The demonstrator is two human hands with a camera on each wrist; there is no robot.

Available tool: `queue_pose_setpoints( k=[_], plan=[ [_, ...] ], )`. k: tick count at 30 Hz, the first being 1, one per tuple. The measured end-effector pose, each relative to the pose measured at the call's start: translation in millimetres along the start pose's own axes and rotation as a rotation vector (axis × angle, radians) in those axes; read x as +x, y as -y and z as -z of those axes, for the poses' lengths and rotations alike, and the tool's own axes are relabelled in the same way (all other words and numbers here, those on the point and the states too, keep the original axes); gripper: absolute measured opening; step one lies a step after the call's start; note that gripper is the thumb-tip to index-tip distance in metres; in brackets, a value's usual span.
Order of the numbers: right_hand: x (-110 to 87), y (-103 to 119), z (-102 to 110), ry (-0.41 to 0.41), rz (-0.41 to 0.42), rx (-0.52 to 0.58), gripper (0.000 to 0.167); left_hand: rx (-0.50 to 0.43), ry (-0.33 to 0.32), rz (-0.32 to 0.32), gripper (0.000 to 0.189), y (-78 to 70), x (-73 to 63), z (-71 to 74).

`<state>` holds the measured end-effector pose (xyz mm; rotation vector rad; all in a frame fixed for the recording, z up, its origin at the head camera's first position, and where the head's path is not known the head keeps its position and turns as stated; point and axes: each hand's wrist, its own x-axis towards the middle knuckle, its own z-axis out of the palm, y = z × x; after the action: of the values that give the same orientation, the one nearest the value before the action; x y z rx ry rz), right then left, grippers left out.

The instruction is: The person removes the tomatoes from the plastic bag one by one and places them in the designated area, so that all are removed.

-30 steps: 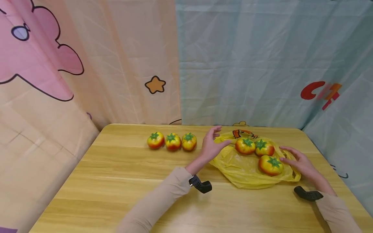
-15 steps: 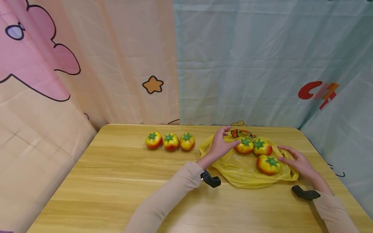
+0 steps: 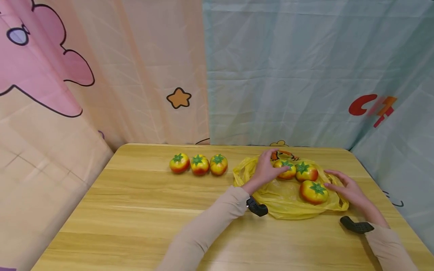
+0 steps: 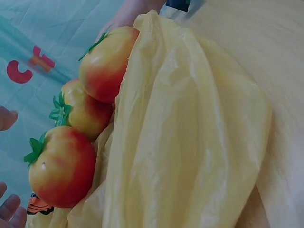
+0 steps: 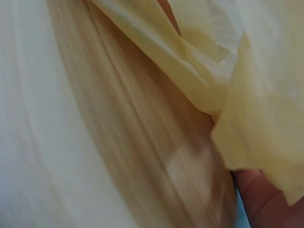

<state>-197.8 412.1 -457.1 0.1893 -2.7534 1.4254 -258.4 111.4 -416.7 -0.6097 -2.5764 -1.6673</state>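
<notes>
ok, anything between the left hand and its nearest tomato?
Nothing visible between the left hand and that tomato; in the left wrist view, the yellow bag bulges on the tomato's right, opposite the fingertips.

The fruits [image 3: 308,195] shade from yellow into orange-red, topped by green star-shaped leaves [image 3: 318,188]. The bag [image 3: 288,210] is see-through yellow. Pale and darker bands of yellow-brown grain run along the counter [image 3: 135,210]. The sleeves [image 3: 203,229] are beige, the wrist cameras [image 3: 356,226] black. Behind, peach cloth [image 3: 152,56] bears a black-outlined orange star [image 3: 179,98] and a pink figure [image 3: 44,64]; blue-green cloth [image 3: 288,75] carries red and orange marks [image 3: 362,105].
</notes>
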Motion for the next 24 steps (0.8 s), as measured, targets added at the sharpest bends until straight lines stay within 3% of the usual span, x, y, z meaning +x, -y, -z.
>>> queue_pose_setpoints(
  k=[15, 24],
  plan=[
    [-2.0, 3.5, 2.2, 0.011, -0.013, -0.009, 0.058, 0.057, 0.080, 0.011, 0.075, 2.1, 6.6, -11.0],
    [-1.9, 4.3, 1.2, 0.000, -0.007, -0.016, 0.058, 0.047, 0.065, 0.016, 0.074, 13.1, 8.8, -17.2]
  ],
)
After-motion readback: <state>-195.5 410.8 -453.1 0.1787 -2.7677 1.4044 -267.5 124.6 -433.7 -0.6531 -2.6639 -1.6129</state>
